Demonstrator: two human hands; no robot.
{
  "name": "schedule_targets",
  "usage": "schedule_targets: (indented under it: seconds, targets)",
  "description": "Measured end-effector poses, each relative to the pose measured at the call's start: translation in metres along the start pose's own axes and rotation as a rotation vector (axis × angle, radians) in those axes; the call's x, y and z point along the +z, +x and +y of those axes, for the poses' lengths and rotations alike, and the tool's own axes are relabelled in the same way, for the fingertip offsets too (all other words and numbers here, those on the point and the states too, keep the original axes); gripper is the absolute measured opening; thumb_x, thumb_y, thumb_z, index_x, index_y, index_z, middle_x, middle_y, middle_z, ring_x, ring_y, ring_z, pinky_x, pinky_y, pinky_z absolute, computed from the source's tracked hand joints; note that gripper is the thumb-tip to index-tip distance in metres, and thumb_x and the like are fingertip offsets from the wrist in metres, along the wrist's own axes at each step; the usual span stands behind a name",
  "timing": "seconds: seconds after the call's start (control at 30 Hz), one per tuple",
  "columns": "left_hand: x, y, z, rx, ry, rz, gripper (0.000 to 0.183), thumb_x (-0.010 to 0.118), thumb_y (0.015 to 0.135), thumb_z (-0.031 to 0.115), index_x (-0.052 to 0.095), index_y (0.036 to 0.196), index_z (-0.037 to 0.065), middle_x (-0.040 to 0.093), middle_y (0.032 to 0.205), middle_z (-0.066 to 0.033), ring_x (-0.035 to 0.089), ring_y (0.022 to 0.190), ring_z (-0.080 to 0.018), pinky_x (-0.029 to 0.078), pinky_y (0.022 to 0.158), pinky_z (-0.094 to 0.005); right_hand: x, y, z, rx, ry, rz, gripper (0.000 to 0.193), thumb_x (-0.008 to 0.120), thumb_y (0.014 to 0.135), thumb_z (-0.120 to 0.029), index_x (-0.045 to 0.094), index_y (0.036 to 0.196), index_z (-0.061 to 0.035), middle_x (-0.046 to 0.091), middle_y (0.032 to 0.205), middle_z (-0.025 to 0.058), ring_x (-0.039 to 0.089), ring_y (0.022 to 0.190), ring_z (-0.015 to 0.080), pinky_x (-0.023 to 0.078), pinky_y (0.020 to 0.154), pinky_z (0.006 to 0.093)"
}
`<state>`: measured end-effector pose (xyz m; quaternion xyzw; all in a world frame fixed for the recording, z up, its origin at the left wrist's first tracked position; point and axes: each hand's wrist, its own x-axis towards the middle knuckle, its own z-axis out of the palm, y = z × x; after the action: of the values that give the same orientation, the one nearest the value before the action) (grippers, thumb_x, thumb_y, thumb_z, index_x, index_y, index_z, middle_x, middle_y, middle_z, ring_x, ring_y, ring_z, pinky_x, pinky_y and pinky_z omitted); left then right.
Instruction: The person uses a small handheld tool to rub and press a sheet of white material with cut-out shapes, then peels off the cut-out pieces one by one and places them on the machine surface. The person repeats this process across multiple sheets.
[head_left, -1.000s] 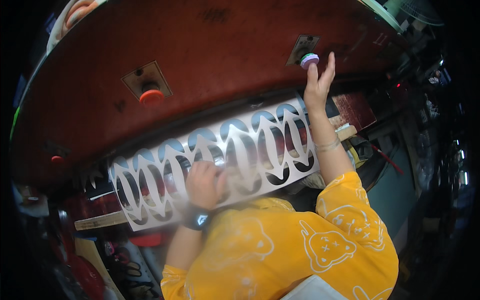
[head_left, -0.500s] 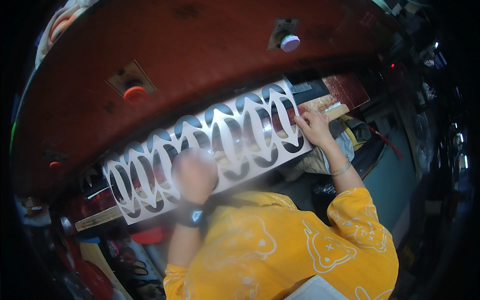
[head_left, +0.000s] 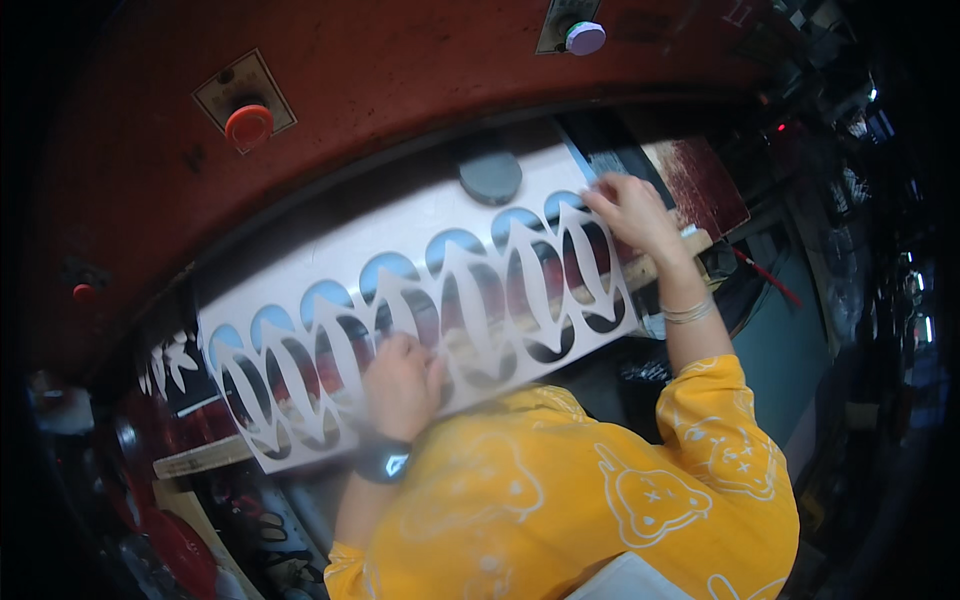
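A large white sheet [head_left: 345,241] stretches from under the red-brown machine beam toward my body. Rows of long, insole-shaped cut-outs run across its near part, with dark and reddish surfaces showing through. My left hand [head_left: 403,385], somewhat blurred, is closed over the sheet's near part, left of centre, with its fingers curled. At the sheet's right edge, my right hand [head_left: 632,215] pinches the material between thumb and fingers. A grey rounded piece [head_left: 490,178] rests on the uncut part, close to the beam.
The machine beam [head_left: 390,75] crosses the far side, carrying a red knob [head_left: 249,127] and a pale purple knob [head_left: 585,38]. A wooden strip [head_left: 205,458] runs along the near side. White leaf-shaped scraps [head_left: 178,363] hang at the left. A red cord [head_left: 768,277] lies right.
The sheet has come nearer to me, exposing an uncut white part and the grey piece. My right hand has moved slightly up along its edge; my left hand has shifted slightly down and right.
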<state>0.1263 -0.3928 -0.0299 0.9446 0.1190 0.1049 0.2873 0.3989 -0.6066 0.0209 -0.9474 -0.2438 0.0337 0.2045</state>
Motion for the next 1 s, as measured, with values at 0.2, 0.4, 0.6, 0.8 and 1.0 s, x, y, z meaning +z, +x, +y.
schedule_targets:
  seconds: [0.2,0.4,0.6,0.8,1.0]
  targets:
    - [-0.030,0.049,-0.022,0.205,-0.172,0.155,0.013,0.068,0.076,0.014,0.068,0.084,0.005,0.062,0.093,-0.0120,0.059,0.086,-0.0328,0.048,0.074,-0.0394,0.073,0.056,-0.104,-0.261,0.056,0.003,0.068,0.072,0.076,-0.029,0.047,0.134,-0.0061,0.033,0.144,0.0282,0.031,0.135,0.0409,0.033,0.109,0.0439]
    - [-0.030,0.081,-0.042,0.061,0.165,-0.049,0.061,0.070,0.074,0.020,0.050,0.131,0.014,0.039,0.143,-0.0168,0.031,0.133,-0.0387,0.023,0.109,-0.0525,0.058,0.071,-0.081,-0.206,0.421,0.014,0.058,0.069,0.072,-0.016,0.058,0.126,-0.0027,0.043,0.139,0.0276,0.047,0.125,0.0363,0.036,0.106,0.0393]
    - [-0.026,0.077,-0.045,0.088,0.135,-0.026,0.056,0.069,0.078,0.023,0.051,0.130,0.011,0.041,0.138,-0.0210,0.035,0.128,-0.0432,0.024,0.107,-0.0576,0.032,0.077,-0.032,-0.192,0.446,0.090,0.055,0.069,0.069,-0.014,0.061,0.123,-0.0024,0.046,0.139,0.0238,0.048,0.127,0.0296,0.035,0.105,0.0340]
    - [-0.029,0.079,-0.042,0.088,0.122,-0.025,0.055,0.068,0.078,0.022,0.051,0.129,0.011,0.041,0.138,-0.0201,0.036,0.128,-0.0424,0.024,0.107,-0.0569,0.054,0.077,-0.029,-0.239,0.042,0.174,0.050,0.068,0.071,-0.017,0.063,0.121,-0.0113,0.047,0.139,0.0176,0.045,0.125,0.0383,0.038,0.104,0.0432]
    - [-0.029,0.079,-0.048,0.088,0.140,-0.022,0.054,0.068,0.075,0.015,0.054,0.127,0.010,0.042,0.141,-0.0166,0.034,0.133,-0.0382,0.027,0.107,-0.0483,0.052,0.083,-0.023,-0.280,0.035,0.125,0.055,0.068,0.073,-0.021,0.058,0.126,-0.0117,0.047,0.138,0.0182,0.046,0.125,0.0376,0.037,0.103,0.0437]
